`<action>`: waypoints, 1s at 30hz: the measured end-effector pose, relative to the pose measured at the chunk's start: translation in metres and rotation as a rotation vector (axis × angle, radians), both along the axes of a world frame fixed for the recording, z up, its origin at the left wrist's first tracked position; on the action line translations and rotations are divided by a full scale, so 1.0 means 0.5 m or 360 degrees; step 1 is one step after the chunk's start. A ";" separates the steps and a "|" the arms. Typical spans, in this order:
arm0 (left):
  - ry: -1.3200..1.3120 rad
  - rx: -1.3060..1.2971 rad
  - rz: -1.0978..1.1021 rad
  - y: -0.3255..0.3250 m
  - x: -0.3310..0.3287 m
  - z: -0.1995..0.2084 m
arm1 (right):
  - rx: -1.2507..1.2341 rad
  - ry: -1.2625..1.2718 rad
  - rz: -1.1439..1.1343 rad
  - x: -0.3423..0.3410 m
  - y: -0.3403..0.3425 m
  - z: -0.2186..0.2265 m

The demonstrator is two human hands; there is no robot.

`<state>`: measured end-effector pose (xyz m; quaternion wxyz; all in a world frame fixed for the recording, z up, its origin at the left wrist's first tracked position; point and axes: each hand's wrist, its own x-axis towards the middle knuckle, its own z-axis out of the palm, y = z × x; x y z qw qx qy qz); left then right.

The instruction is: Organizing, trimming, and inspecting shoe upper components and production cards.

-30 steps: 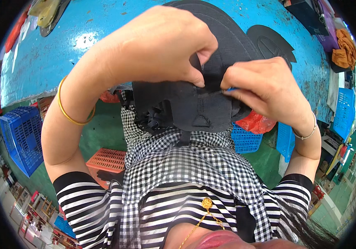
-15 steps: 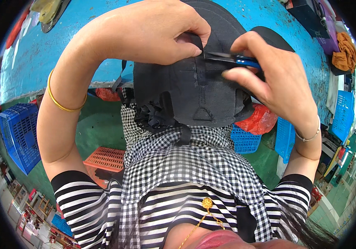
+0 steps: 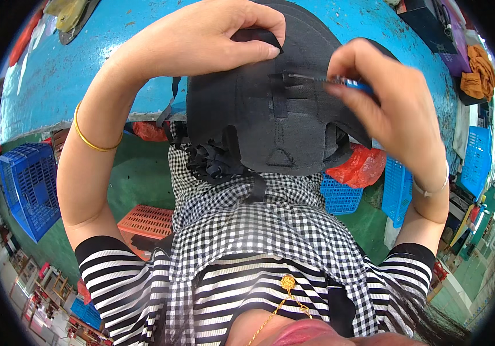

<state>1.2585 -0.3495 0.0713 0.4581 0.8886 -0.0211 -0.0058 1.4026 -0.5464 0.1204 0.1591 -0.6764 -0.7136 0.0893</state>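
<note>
A black sewn fabric piece (image 3: 259, 132) with stitched seams and a short strap down its middle lies across the table edge and over my lap. My left hand (image 3: 230, 40) is closed above its upper part, pinching a black strip (image 3: 262, 37) between thumb and fingers. To the right, my right hand (image 3: 380, 92) is wrapped round small blue-handled scissors (image 3: 348, 85). Their thin blades point left, just over the panel beside the strap. The hand is slightly smeared by motion.
The blue table (image 3: 144, 104) has worn paint. Black strip scraps (image 3: 210, 158) are bunched at my lap's left. Around me stand a blue crate (image 3: 28, 184), an orange basket (image 3: 146, 221) and a red plastic bag (image 3: 358, 167). Brown cloth (image 3: 478, 72) sits at the far right.
My left hand has drawn up and slightly left with the black strip, whose end now sits apart from the scissors. My right hand and the scissors have shifted a little to the right.
</note>
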 end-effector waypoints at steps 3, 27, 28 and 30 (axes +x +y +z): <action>-0.0177 0.0079 0.0020 -0.005 0.006 -0.013 | -0.0036 -0.0441 0.0267 -0.077 -0.039 0.010; -0.0813 -0.0780 0.1219 0.190 -0.125 0.068 | 0.0050 -0.0772 0.0272 -0.085 -0.066 -0.050; -0.0812 -0.0771 0.1225 0.171 -0.116 0.076 | 0.0077 -0.0534 0.0325 -0.062 -0.058 -0.049; -0.0962 -0.0734 0.1611 0.131 -0.095 0.087 | 0.0090 -0.0368 0.0340 -0.040 -0.053 -0.051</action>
